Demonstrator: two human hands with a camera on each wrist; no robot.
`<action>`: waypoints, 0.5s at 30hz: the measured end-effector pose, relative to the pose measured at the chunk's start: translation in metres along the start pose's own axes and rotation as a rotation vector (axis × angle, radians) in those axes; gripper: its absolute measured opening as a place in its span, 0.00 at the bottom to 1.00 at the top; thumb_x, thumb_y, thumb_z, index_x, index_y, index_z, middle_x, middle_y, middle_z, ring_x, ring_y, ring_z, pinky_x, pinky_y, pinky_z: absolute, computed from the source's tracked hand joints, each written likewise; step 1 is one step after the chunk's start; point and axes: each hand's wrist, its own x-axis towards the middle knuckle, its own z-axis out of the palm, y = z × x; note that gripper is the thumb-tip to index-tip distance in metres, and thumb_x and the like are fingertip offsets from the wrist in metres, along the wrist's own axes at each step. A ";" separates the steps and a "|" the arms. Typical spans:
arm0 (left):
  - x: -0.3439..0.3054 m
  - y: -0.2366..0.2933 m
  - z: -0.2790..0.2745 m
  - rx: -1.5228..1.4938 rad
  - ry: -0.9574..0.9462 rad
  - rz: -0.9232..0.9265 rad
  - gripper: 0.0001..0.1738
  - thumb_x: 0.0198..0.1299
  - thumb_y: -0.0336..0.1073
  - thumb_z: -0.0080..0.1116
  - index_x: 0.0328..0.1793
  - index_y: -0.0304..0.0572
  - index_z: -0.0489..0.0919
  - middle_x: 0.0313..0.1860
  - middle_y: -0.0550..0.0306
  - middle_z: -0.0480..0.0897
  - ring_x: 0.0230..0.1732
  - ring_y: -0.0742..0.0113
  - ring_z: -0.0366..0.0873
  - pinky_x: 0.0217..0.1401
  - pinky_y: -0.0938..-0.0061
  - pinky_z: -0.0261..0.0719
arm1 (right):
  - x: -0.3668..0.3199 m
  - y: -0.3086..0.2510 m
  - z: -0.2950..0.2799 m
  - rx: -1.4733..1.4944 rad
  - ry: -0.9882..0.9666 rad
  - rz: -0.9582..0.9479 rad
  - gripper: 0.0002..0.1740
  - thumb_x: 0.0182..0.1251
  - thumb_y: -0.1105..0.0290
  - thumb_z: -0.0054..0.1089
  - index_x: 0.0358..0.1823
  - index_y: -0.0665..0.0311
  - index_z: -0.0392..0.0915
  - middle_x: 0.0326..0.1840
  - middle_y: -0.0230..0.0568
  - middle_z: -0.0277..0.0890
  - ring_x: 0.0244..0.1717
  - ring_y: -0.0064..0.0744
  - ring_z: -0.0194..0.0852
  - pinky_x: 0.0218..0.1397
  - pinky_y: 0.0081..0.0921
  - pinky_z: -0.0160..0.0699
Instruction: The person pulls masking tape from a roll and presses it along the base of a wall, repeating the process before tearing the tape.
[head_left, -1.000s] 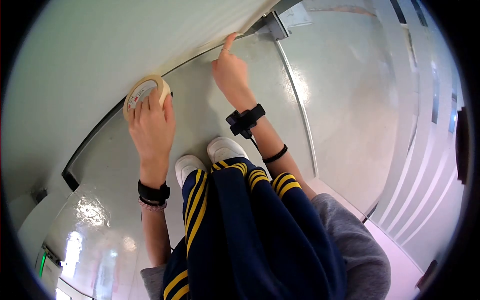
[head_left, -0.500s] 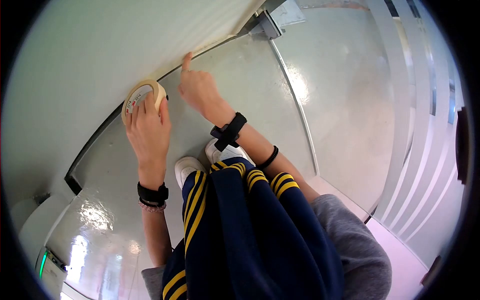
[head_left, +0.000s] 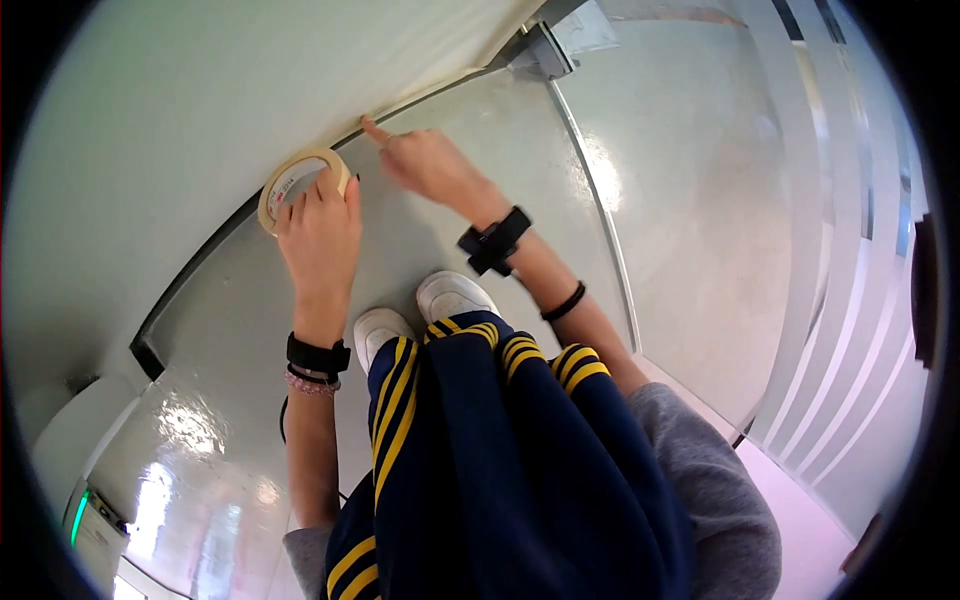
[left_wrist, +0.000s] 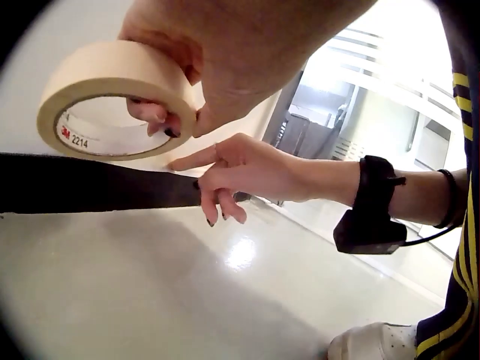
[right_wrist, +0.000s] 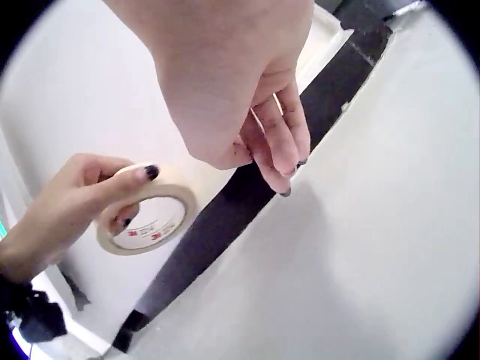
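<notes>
In the left hand [head_left: 320, 240] is a roll of masking tape [left_wrist: 112, 64], cream outside with a white printed core. Its fingers reach into the core while the thumb lies on the outside. Up and to the right, the right hand [head_left: 435, 168] stretches its index finger to the foot of the white wall [head_left: 250, 80]. That fingertip touches the wall just above the black skirting strip [right_wrist: 217, 225], close beside the roll; the other fingers are loosely bent. A cream strip of tape [head_left: 430, 91] runs along the wall's lower edge, from the fingertip toward the corner.
A grey metal fitting [head_left: 548, 50] stands at the far end of the wall. Beyond a pale floor strip [head_left: 600, 200] rises a striped glass panel [head_left: 850, 260]. White shoes [head_left: 455, 297] stand on the glossy grey floor [head_left: 230, 330], close behind the hands.
The right hand has travelled left along the foot of the wall, its index finger now near the tape roll. The left hand, still holding the roll, has shifted slightly right.
</notes>
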 end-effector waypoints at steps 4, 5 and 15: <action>-0.003 -0.001 0.000 0.009 -0.056 0.003 0.12 0.62 0.45 0.58 0.36 0.44 0.75 0.25 0.60 0.80 0.27 0.63 0.79 0.36 0.70 0.72 | 0.002 0.041 -0.041 -0.125 -0.241 -0.020 0.43 0.54 0.75 0.53 0.74 0.43 0.55 0.19 0.44 0.74 0.20 0.44 0.75 0.23 0.38 0.73; -0.004 -0.001 0.001 0.022 -0.072 0.002 0.12 0.62 0.45 0.58 0.35 0.44 0.74 0.25 0.61 0.80 0.27 0.63 0.79 0.37 0.70 0.72 | 0.003 0.050 -0.050 -0.287 -0.239 -0.081 0.44 0.54 0.76 0.52 0.74 0.38 0.54 0.19 0.42 0.74 0.19 0.43 0.73 0.24 0.38 0.73; -0.008 -0.002 0.009 -0.061 -0.136 -0.045 0.14 0.62 0.44 0.57 0.43 0.41 0.75 0.26 0.55 0.81 0.29 0.58 0.79 0.39 0.67 0.74 | 0.019 0.074 -0.057 -0.082 -0.338 -0.250 0.43 0.59 0.79 0.48 0.75 0.33 0.52 0.26 0.46 0.73 0.25 0.43 0.71 0.31 0.36 0.71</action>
